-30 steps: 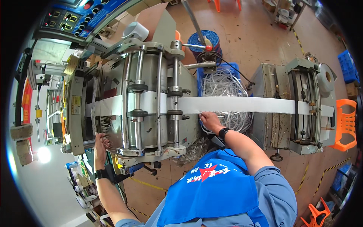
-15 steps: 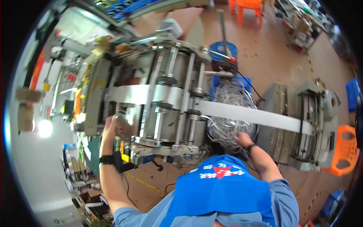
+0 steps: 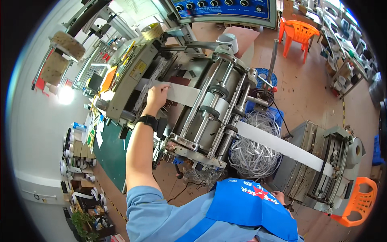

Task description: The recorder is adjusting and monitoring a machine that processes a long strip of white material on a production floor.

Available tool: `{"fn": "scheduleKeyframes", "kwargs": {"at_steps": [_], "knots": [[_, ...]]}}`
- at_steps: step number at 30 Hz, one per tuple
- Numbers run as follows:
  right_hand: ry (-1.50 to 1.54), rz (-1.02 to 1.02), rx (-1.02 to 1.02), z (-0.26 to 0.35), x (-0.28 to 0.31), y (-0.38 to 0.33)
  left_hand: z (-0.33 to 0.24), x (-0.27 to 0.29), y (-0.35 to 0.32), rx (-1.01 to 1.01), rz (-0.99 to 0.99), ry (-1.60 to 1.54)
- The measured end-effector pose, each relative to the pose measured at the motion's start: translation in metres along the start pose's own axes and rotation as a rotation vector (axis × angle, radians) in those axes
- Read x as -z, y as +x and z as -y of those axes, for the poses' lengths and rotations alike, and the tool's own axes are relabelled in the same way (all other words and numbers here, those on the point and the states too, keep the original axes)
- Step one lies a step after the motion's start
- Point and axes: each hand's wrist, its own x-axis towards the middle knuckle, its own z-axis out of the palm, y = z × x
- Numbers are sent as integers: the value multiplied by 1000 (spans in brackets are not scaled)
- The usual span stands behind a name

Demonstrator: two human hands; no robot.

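Observation:
My left hand [image 3: 157, 97] is over the roller machine [image 3: 217, 97], at the white strip [image 3: 183, 93] lying across its bed. Its fingers are curled together against the strip; whether they pinch it is hidden. The strip passes under the rollers and comes out as a long white band [image 3: 278, 145] running to a second machine [image 3: 322, 153] at the right. Most of my right hand [image 3: 279, 196] is hidden by the blue apron [image 3: 246, 205], close to the front of my body, so its fingers cannot be made out.
A heap of shredded white strips [image 3: 258, 149] sits between the machines. A blue control panel [image 3: 221, 9] with knobs stands at the back. Orange chairs [image 3: 300, 34] are far right and near right. A green table [image 3: 111, 153] and stacked rolls are at left. A metal post [image 3: 273, 56] rises behind.
My left hand has moved up from the machine's near left side to the strip on its bed. My right hand has drawn back from the shredded heap toward my body. The view has turned.

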Motion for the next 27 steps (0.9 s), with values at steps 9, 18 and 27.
{"fn": "scheduleKeyframes", "kwargs": {"at_steps": [9, 18, 27], "knots": [[116, -82, 115, 14, 26, 2, 72, 37, -31, 164, 25, 13], [104, -309, 447, 84, 116, -35, 56, 17, -47, -85, -257, 415], [-255, -816, 369, -1, 223, -94, 49, 40, -75, 591, 250, -343]]}}
